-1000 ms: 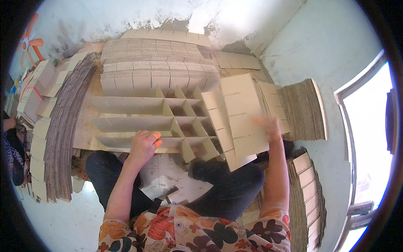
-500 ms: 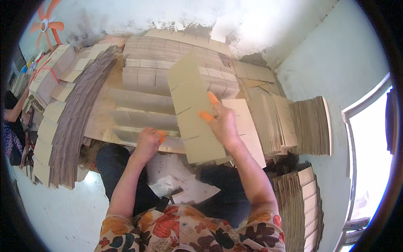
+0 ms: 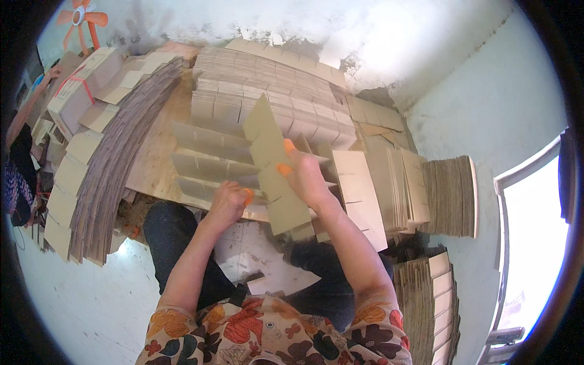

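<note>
My right hand (image 3: 304, 179), with orange covers on its fingertips, holds a slotted cardboard strip (image 3: 266, 173) by its right side. The strip stands on edge, tilted, across several parallel cardboard strips (image 3: 213, 165) that also stand on edge. My left hand (image 3: 228, 205), also with an orange finger cover, is closed at the nearest of these parallel strips, pinching its upper edge. Further crosswise cardboard (image 3: 319, 152) shows behind my right hand. A pale slotted sheet (image 3: 359, 188) leans at the right end of the parallel strips.
Stacks of slotted cardboard (image 3: 267, 79) fill the far side. A long curved stack (image 3: 121, 134) lies left; more stacks stand right (image 3: 450, 194) and lower right (image 3: 420, 304). Another person's arm (image 3: 30, 103) shows at far left, near an orange fan (image 3: 79, 17).
My right hand has lowered the slotted strip and turned it more edge-on, down among the parallel strips. My left hand stays at the nearest strip. The whole view has shifted slightly.
</note>
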